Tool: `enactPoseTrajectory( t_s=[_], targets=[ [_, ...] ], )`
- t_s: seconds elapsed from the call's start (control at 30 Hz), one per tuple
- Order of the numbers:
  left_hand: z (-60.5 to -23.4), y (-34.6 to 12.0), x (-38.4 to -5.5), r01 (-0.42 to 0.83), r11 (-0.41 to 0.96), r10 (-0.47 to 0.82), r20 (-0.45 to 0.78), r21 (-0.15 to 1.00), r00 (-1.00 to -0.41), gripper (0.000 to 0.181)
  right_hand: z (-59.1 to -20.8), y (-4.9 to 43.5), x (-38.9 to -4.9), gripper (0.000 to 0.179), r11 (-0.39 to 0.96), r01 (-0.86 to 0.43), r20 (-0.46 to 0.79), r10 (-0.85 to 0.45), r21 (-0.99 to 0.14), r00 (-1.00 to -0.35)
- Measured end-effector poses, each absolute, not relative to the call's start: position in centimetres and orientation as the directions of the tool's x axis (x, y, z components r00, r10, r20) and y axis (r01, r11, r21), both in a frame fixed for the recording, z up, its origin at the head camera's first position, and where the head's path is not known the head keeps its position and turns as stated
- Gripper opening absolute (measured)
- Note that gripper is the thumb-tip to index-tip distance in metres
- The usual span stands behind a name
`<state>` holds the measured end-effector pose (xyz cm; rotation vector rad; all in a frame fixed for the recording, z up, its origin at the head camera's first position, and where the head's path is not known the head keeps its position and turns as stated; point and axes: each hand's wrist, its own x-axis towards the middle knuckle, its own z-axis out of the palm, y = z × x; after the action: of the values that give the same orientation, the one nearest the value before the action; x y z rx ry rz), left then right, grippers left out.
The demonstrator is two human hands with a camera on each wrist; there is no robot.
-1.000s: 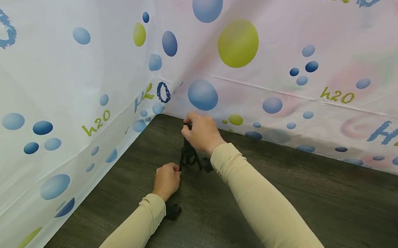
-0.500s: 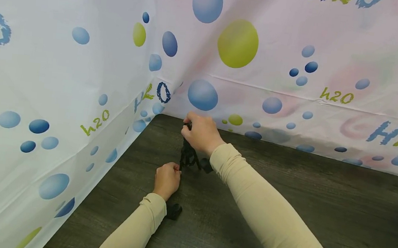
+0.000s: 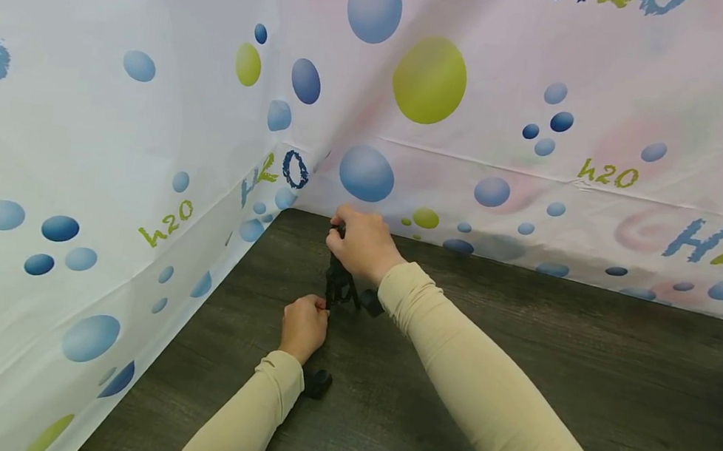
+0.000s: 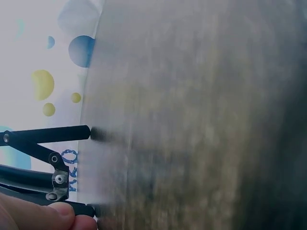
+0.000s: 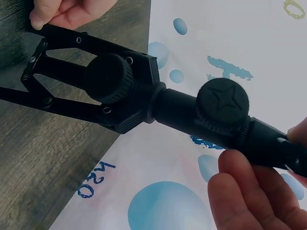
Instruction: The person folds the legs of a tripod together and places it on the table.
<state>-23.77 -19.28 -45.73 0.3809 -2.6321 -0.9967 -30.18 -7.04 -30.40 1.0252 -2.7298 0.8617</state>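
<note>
A small black tripod (image 3: 342, 288) stands on the dark table near the far left corner, its legs spread. My right hand (image 3: 365, 242) holds it by the top. In the right wrist view, the fingers (image 5: 235, 184) curl round the upper column, beside a round knob with a star mark (image 5: 223, 99); a second knob (image 5: 109, 78) sits lower, between the legs. My left hand (image 3: 304, 327) pinches the foot end of one leg. In the left wrist view, thumb and finger (image 4: 60, 211) grip that leg, and another leg (image 4: 64, 134) with its hinged brace shows above.
The dark wood-grain table (image 3: 518, 377) stretches to the right. A white sheet with printed bubbles (image 3: 146, 119) walls it at the left and back. Black blocks sit at the left cuff (image 3: 317, 384) and the right cuff (image 3: 370, 302).
The head view has turned slightly, shifting the sheet's pattern. Both hands keep their hold on the tripod and have hardly moved.
</note>
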Motion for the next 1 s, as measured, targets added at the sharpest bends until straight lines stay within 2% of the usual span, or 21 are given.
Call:
enactPoseTrajectory(
  t_s=[0.73,1.0],
  targets=[
    [-45.12,-19.00,-23.85,-0.168,0.711,-0.366,0.156,0.683,-0.917,0.006,-30.27,-7.11,-30.07,0.022,0.622,-0.622,0.282,-0.562,-0.475,-0.777],
    [-44.82,-19.06,-23.73,-0.143,0.732,-0.335,0.170,0.666,-0.927,0.012,-30.54,-6.98,-29.62,0.027,0.612,-0.583,0.273,-0.528,-0.534,-0.804]
  ],
)
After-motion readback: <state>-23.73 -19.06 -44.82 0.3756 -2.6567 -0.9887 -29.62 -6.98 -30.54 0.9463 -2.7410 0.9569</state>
